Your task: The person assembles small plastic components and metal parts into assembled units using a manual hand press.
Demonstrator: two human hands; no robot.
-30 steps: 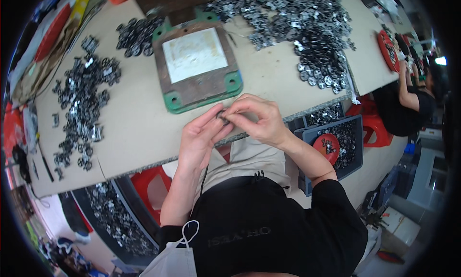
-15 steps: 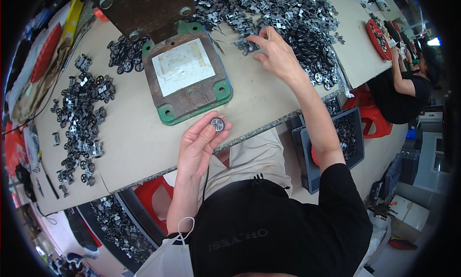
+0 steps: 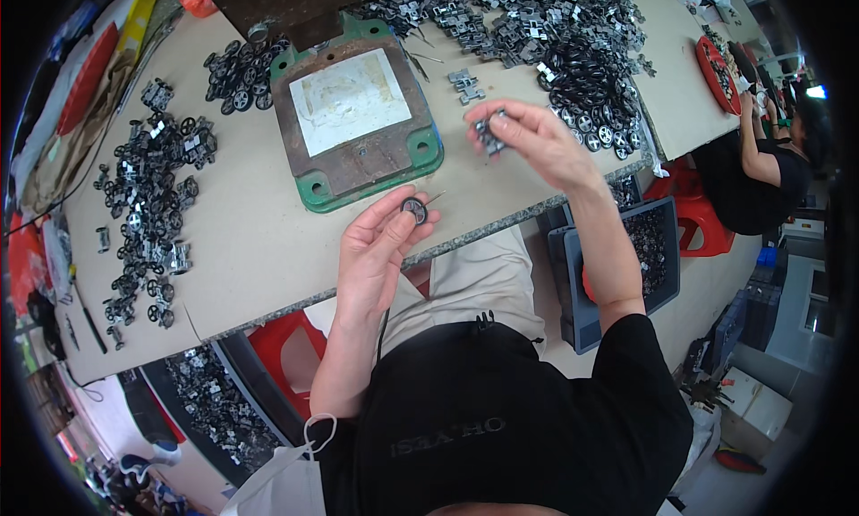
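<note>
Near the table's front edge, my left hand point(image 3: 374, 252) pinches a small black toy wheel point(image 3: 414, 210) with silver spokes. A thin metal axle point(image 3: 438, 196) sticks out from it. Up and to the right, my right hand point(image 3: 557, 149) has its fingers closed on a small grey plastic chassis piece point(image 3: 489, 133), partly hidden by the fingers. A few similar grey pieces point(image 3: 466, 85) lie on the table just beyond that hand. In front of my left hand stands a press base point(image 3: 358, 171), brown and green, with a white plate point(image 3: 349, 100) on top.
Grey pieces point(image 3: 555, 24) are heaped at the back, black wheels point(image 3: 586, 95) at right and back left point(image 3: 240, 79). Wheeled assemblies point(image 3: 152, 207) spread over the left side. Grey bins point(image 3: 573, 324) stand below the table. A co-worker point(image 3: 747, 171) sits at far right.
My right hand has drawn back toward me from the loose grey pieces, now with one chassis piece in its fingers. My left hand still holds the wheel, and more of the axle shows.
</note>
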